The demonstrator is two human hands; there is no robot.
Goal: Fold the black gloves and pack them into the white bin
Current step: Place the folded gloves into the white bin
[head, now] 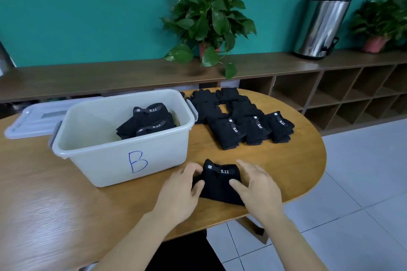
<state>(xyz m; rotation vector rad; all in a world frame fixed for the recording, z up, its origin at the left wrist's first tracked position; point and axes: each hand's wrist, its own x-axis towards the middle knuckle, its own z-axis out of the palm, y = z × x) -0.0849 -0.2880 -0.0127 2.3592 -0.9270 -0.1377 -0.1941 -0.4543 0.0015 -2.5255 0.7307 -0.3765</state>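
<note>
Teal wall and a long brown shelf unit [132, 75] fill the upper frame, carrying two potted plants, one at top centre [209, 17] and one at the far right edge [378, 22], with a steel urn [321, 26] between them. Below, a rounded wooden table [55, 193] takes the lower left and centre.

Low in the centre, both hands work on one folded glove [220, 185] lying on the table. The left hand [178, 191] has its grip curled round the glove's left edge, thumb on top and fingers bent over the side. The right hand [257, 189] lies with fingers spread and fairly straight, its thumb pressing the black fabric, grip open rather than clamped.

Just left of the glove stands the white bin [123, 156], marked with a blue B. Inside it, at its right end, sit packed gloves [149, 120]; two labelled bundles show.

At centre right lies a spread of unpacked gloves [240, 114]: three folded bundles in a front row, and behind them a dark heap too merged to count, perhaps four or five.

One clear lid [39, 119] rests at the left, behind the bin.
</note>
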